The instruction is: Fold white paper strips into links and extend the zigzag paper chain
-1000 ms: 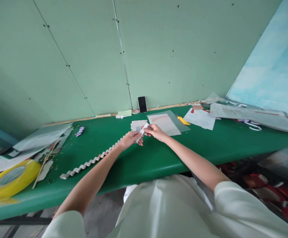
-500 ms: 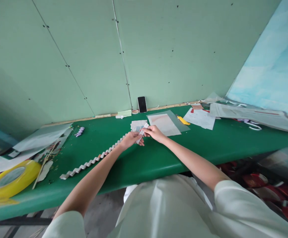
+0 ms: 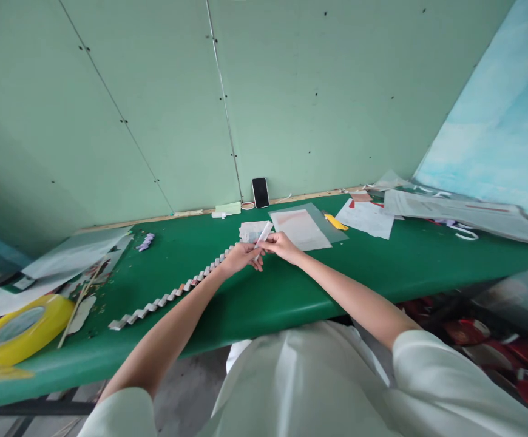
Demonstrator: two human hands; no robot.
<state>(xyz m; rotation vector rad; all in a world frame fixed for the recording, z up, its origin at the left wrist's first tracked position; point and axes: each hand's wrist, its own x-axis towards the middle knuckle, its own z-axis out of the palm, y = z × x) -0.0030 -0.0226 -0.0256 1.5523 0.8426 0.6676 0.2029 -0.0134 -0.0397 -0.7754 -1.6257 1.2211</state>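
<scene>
A narrow folded white paper strip (image 3: 264, 233) is held up between my two hands over the green table (image 3: 300, 276). My left hand (image 3: 244, 255) grips its lower part, and my right hand (image 3: 278, 243) pinches it from the right side. Behind the hands lie small printed paper pieces (image 3: 249, 230). A zigzag chain of folded paper (image 3: 164, 300) runs from beside my left hand down to the left, partly behind my left forearm.
A phone (image 3: 260, 192) leans on the wall. Right of my hands are a white sheet (image 3: 298, 229), a yellow cutter (image 3: 335, 222) and more papers (image 3: 366, 217). A yellow tape roll (image 3: 54, 315), a thin stick and sheets lie at the left; a purple folded piece (image 3: 145, 242) is nearby.
The paper strip looks narrower and stands a little more upright between my fingers. My right hand has shifted slightly.
</scene>
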